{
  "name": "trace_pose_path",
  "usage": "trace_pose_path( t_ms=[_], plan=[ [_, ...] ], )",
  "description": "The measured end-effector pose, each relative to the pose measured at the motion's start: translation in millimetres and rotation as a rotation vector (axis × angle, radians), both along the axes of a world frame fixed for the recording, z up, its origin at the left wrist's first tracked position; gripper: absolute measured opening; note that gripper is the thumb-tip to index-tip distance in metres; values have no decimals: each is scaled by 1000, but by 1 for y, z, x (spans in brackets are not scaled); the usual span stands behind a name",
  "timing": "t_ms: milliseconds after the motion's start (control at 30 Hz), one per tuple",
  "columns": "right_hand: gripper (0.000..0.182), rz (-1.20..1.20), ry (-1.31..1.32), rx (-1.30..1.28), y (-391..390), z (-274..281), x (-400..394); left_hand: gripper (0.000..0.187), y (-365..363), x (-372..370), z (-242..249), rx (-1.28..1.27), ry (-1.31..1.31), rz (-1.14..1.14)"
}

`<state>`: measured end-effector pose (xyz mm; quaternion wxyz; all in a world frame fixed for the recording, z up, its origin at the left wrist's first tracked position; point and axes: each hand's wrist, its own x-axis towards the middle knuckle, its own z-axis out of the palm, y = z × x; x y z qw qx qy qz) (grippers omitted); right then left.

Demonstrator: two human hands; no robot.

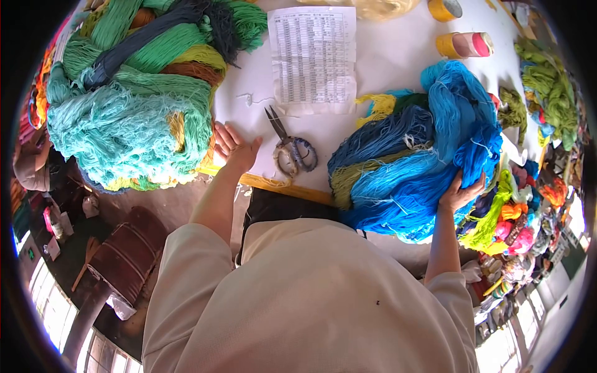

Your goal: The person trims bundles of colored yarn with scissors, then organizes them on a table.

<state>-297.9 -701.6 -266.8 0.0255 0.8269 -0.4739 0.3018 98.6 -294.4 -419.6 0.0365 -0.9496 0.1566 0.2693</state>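
Pressing into the near right side of the blue yarn [404, 180], the right hand [463, 191] had its fingers partly sunk among the strands; whether they had closed on them, I could not tell. The left hand [234, 148] lay open at the tabletop [249, 93] edge, fingers spread, just beside the green yarn [137, 118]. The two hands were well apart, with the scissors [291, 146] between them, blades slightly parted and handles wrapped.

The blue yarn sat on the right of the tabletop, its near end hanging over the edge. It was a loose heap of skeins, bright blue, turquoise and dusky navy, with an olive band and a bit of yellow at its far left. The green yarn, on the left, ran from fuzzy pale aqua to emerald, with dark grey, rust and mustard skeins.

The sheet [314, 59] beyond the scissors carried a printed table in columns, too small to read. No brand was legible.
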Motion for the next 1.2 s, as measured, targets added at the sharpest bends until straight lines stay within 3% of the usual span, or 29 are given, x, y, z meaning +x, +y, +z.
trace_pose_path(
  t_ms=[1200],
  plan=[
    [60,2,-13,13,1,1,1,121,1,0,3,-7,24,-17]
  ],
)
